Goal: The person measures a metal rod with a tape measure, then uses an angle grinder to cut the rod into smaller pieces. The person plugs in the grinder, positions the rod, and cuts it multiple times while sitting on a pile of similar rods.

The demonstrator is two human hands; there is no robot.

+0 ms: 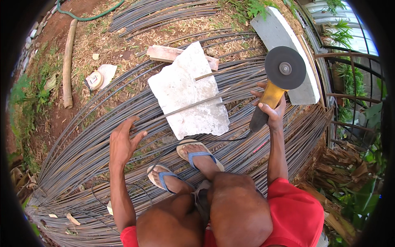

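My right hand (275, 112) grips a yellow and black angle grinder (271, 95), raised at the right. Its dark cutting disc (276, 68) faces up at me, and I cannot tell if it spins. At the left, my left hand (124, 138) is open, thumb and fingers apart, close to the end of a thin steel rod (187, 108). That rod crosses a rough white stone slab (175, 88). A shorter rod end (207, 75) also rests on the slab. The grinder's black cord (224, 140) runs left past my sandalled feet.
Long bundles of steel rods (88, 142) spread under and around my feet. Beyond the slab lie a wooden block (164, 53) and a grey concrete piece (271, 33). A tape measure (94, 80) and wooden pole (69, 64) are far left. Metal bars (354, 96) stand at the right.
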